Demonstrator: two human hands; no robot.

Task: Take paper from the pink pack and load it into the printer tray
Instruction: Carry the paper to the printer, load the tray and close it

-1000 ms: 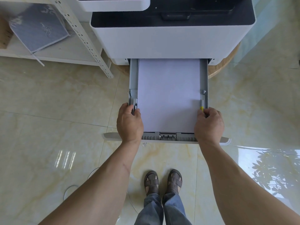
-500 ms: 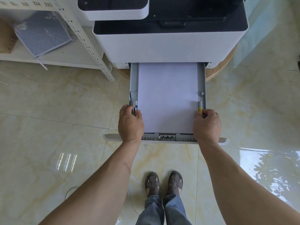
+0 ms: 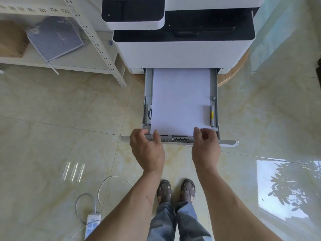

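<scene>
Just beyond both hands, paper

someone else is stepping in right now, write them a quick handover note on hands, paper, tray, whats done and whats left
Left hand: open, holding nothing, at the near left corner of the tray.
Right hand: open, fingers loosely curled, holding nothing, at the near right corner.
Paper: white stack lying flat in the tray between the side guides.
Tray: pulled out of the printer, not yet shut.
Pink pack: not in view.
Done: paper loaded.
Left: push the tray in, probably after checking the guides sit snug.
</scene>
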